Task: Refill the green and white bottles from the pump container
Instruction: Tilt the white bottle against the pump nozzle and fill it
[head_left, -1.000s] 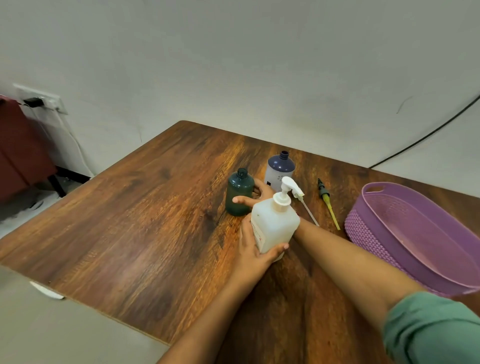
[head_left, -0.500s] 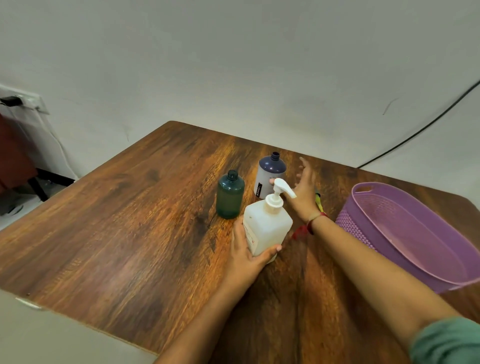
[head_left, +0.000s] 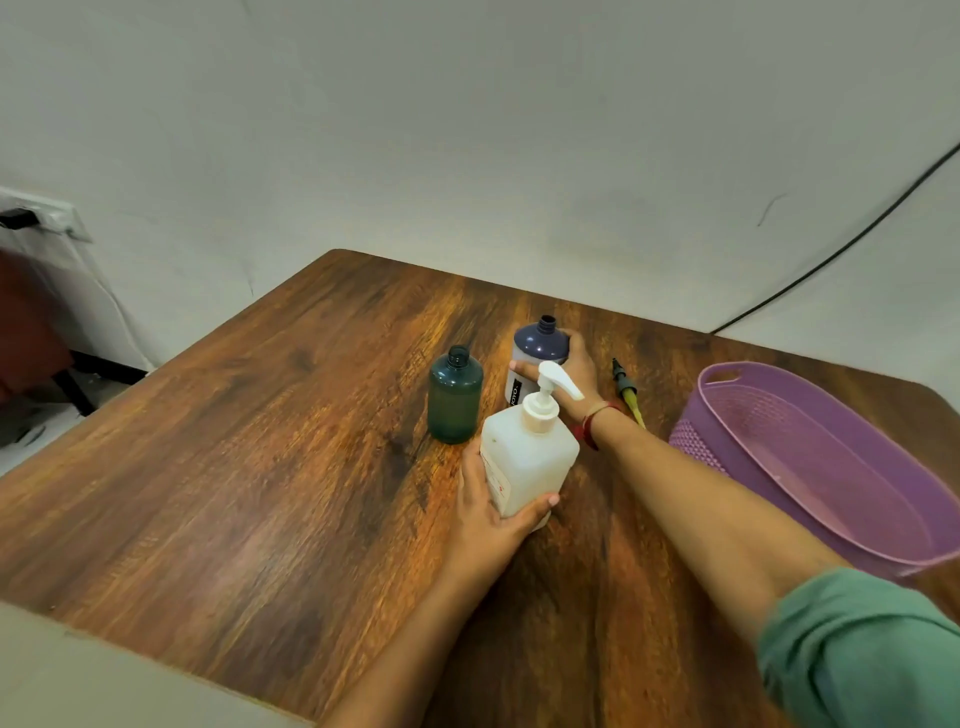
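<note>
Right hand (head_left: 577, 378) went from hovering open to curled round the white bottle (head_left: 535, 344). Nearest, the left hand (head_left: 488, 517) gripped the pump container (head_left: 524, 462) low down, upright on the brown wooden table (head_left: 234, 467). Green bottle (head_left: 455, 397) stood uncapped just behind-left of it, purple basket (head_left: 831, 467) off right, plain grey wall (head_left: 467, 130) with a black cable (head_left: 831, 254) behind.

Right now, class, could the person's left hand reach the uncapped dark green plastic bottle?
Probably yes, once freed: the left hand grips the white pump container, and the green bottle stands close beyond its fingers, nothing between them.
</note>
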